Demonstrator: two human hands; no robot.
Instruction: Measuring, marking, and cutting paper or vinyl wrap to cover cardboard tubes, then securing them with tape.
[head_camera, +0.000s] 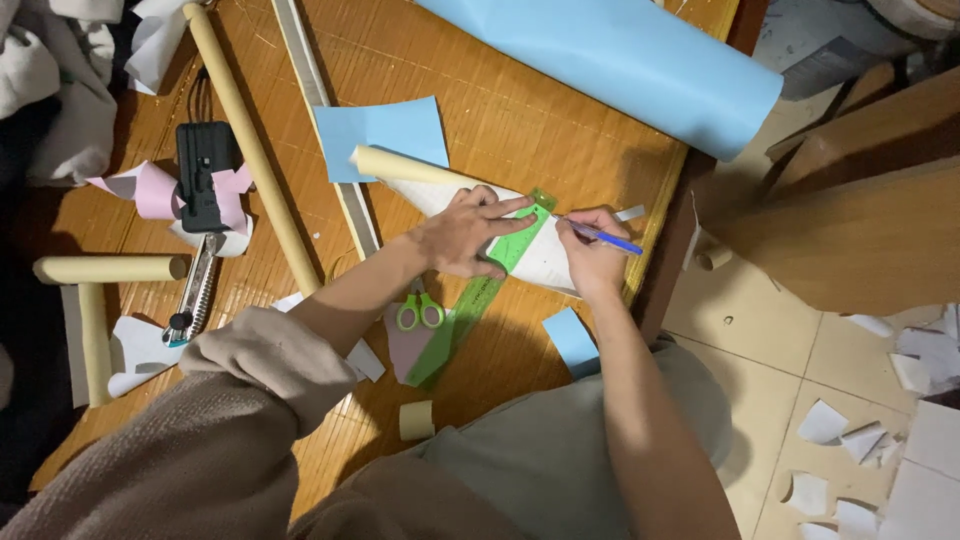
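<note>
**Ruler Pressed Flat, Pen Drawn Along Its Edge**

While the left hand (468, 233) lies spread with its fingers splayed flat on a green ruler (478, 300), the right hand (590, 250) is closed around a blue pen (605, 237), whose tip meets the ruler's upper end. The ruler runs slantwise from lower left to upper right across a white sheet (545, 262), and that sheet lies on a wooden table (520, 120) near its right edge. The sheet's far end curls into a cream roll (400, 166) just above the left hand.

Beside the left wrist, a pair of green-handled scissors (420, 310) rests on the table, touching the ruler's lower part, with a pink scrap (405, 345) beneath them. A small blue paper piece (572, 338) lies near the right forearm, and a larger blue sheet (385, 135) sits behind the cream roll. A big roll of blue paper (640, 65) crosses the table's far right corner.

Further left, a long cardboard tube (250, 150) lies slantwise, with a metal straightedge (330, 130) beside it. A black device (205, 175) sits among pink paper scraps (150, 190), and a utility knife (195, 290) lies just below it. Two shorter cardboard tubes (105, 270) rest at the left edge. A small tape roll (416, 420) stands near the person's lap. White paper scraps (850, 440) litter the tiled floor (760, 340) on the right.
</note>
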